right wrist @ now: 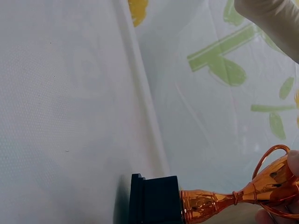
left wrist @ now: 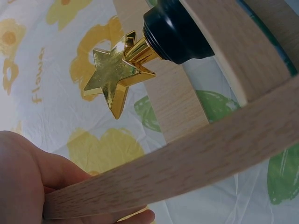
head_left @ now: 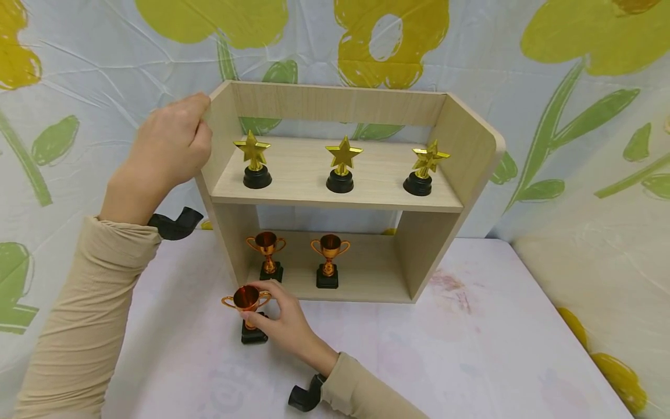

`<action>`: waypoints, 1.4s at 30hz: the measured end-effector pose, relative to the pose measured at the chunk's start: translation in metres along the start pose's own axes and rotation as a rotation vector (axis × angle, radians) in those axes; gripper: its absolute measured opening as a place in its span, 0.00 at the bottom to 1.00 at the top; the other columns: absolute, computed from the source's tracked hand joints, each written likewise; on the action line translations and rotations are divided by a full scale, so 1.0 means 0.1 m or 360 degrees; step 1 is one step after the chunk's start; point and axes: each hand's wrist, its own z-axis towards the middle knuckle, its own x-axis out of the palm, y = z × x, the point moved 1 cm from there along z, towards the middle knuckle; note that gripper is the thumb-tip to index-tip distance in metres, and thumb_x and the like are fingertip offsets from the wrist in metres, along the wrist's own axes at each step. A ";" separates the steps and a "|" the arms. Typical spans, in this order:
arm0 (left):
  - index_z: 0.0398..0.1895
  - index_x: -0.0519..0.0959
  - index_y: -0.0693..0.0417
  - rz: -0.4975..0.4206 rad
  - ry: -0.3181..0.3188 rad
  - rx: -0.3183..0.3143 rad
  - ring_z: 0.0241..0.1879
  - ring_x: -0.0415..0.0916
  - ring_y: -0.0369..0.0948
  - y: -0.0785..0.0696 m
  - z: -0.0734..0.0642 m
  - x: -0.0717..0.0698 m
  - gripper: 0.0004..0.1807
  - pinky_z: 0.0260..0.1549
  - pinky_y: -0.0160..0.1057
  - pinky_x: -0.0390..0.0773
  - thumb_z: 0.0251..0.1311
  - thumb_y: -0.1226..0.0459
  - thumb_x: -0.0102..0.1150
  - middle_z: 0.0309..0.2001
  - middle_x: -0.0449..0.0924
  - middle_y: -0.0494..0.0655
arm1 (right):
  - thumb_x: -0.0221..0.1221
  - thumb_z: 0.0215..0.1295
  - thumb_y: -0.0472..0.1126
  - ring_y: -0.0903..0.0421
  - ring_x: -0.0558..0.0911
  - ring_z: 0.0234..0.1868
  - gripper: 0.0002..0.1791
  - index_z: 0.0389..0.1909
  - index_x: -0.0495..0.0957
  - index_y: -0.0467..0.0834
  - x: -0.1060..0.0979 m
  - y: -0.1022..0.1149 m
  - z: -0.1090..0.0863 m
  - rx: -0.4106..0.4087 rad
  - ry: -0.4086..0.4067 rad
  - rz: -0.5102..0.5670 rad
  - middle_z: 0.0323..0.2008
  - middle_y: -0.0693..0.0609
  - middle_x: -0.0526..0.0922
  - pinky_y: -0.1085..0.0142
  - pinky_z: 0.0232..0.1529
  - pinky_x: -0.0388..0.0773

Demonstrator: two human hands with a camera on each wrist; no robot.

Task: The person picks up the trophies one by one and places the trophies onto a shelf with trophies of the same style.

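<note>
My left hand grips the upper left side panel of a light wooden two-tier shelf; in the left wrist view the thumb and fingers lie on either side of the panel edge. My right hand pinches a copper-coloured trophy cup with two handles and a black base, upright in front of the shelf's lower left corner. Whether its base touches the table is hard to tell. Two similar trophy cups, a left one and a middle one, stand on the lower tier.
On the upper tier stand three gold star trophies: left, middle and right. A white cloth covers the table. Behind the shelf hangs a flower-printed curtain.
</note>
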 end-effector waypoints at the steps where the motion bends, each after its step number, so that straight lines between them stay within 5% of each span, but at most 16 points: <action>1: 0.30 0.64 0.61 -0.0002 0.0000 0.0001 0.33 0.66 0.59 0.00 0.00 0.00 0.06 0.34 0.60 0.66 0.62 0.71 0.33 0.30 0.67 0.60 | 0.67 0.64 0.45 0.61 0.73 0.61 0.26 0.63 0.73 0.54 0.00 0.00 0.00 -0.0002 -0.0002 -0.0001 0.56 0.60 0.77 0.53 0.61 0.68; 42: 0.32 0.64 0.62 -0.0014 0.0051 -0.0011 0.36 0.67 0.60 0.01 0.02 0.00 0.07 0.36 0.61 0.66 0.62 0.70 0.33 0.34 0.69 0.62 | 0.67 0.63 0.43 0.58 0.74 0.61 0.28 0.64 0.73 0.49 -0.38 0.07 -0.10 0.0046 -0.0135 -0.0069 0.56 0.57 0.78 0.49 0.63 0.67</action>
